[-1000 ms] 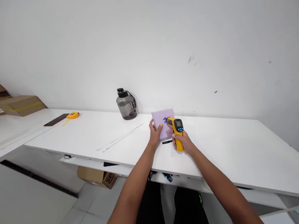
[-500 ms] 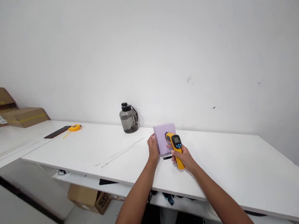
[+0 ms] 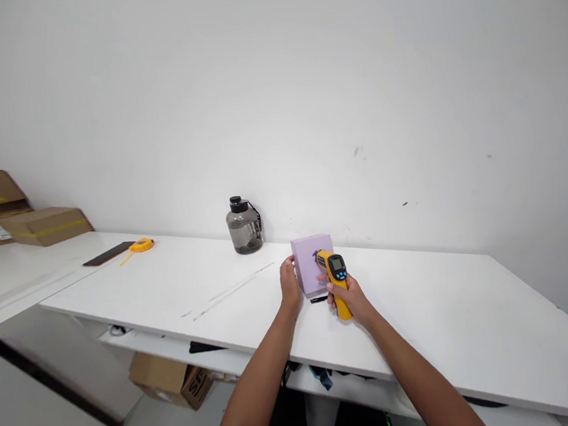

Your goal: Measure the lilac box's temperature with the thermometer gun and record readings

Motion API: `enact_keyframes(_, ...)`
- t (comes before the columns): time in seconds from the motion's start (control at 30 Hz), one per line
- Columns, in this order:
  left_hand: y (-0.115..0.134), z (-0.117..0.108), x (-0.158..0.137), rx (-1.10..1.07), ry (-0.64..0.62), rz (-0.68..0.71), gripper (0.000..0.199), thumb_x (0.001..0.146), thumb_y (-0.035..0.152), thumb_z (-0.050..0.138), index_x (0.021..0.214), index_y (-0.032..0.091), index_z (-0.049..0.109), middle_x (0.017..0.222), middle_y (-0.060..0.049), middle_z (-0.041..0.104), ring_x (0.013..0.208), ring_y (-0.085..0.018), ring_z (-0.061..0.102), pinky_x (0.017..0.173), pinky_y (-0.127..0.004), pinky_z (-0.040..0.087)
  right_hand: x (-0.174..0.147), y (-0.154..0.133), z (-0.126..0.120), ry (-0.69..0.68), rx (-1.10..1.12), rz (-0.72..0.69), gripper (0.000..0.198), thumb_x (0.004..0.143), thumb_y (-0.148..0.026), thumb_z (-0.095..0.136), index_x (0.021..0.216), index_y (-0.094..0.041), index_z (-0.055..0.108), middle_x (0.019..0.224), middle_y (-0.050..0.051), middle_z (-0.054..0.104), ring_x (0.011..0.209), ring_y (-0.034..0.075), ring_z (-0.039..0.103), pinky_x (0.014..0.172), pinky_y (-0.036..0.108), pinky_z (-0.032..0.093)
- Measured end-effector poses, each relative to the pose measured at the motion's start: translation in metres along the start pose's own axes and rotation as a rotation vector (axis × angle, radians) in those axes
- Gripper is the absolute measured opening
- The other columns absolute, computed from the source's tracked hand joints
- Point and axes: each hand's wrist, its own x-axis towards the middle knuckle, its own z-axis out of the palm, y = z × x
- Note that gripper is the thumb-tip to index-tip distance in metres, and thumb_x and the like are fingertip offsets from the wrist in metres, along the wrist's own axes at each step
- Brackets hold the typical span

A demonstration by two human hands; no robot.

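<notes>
A yellow and black infrared thermometer [image 3: 342, 304] is gripped by its handle in my right hand [image 3: 356, 298], its screen facing me. Its nose points at the front of a light purple box [image 3: 309, 275] with a dark purple mark on it; whether the two touch I cannot tell. The box stands upright on the white table [image 3: 424, 313]. My left hand [image 3: 289, 282] holds the box by its left side, with the fingertips partly hidden behind it. Just in front of the box lies a black pen [image 3: 318, 299], partly covered by my right hand.
A grey jug [image 3: 246, 233] with a black lid stands by the wall. Further left are a yellow tape measure [image 3: 142, 245] and a flat dark strip [image 3: 108, 254]. Cardboard boxes [image 3: 49, 225] sit at the far left, and another carton [image 3: 167, 378] is below the tabletop.
The thermometer has shifted very slightly to the right in my right hand. My left hand stays at the box, and the camera view has moved a little.
</notes>
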Motion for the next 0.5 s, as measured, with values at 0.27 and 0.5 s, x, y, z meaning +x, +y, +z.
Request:
enact_keyframes(0.27, -0.0056, 0.0038, 0.0008, -0.049, -0.002, -0.066, 0.056, 0.096, 0.068, 0.032, 0.115, 0.023, 0.059, 0.122, -0.010, 0.062, 0.108, -0.022, 0.060, 0.091, -0.037, 0.050, -0.0021, -0.0032, 0.0022, -0.013, -0.021, 0.022, 0.054, 0.069, -0.043, 0.082, 0.113, -0.022, 0.059, 0.125, 0.012, 0.068, 0.056, 0.010, 0.060, 0.048, 0.029, 0.051)
enact_keyframes(0.5, -0.0023, 0.0046, -0.0016, -0.068, -0.004, -0.110, 0.058, 0.095, 0.070, 0.031, 0.119, 0.024, 0.056, 0.121, -0.010, 0.062, 0.108, -0.023, 0.060, 0.090, -0.037, 0.050, -0.0037, -0.0038, 0.0032, -0.022, -0.052, 0.013, 0.047, 0.071, -0.042, 0.081, 0.107, -0.021, 0.058, 0.130, 0.012, 0.065, 0.057, 0.008, 0.060, 0.049, 0.028, 0.051)
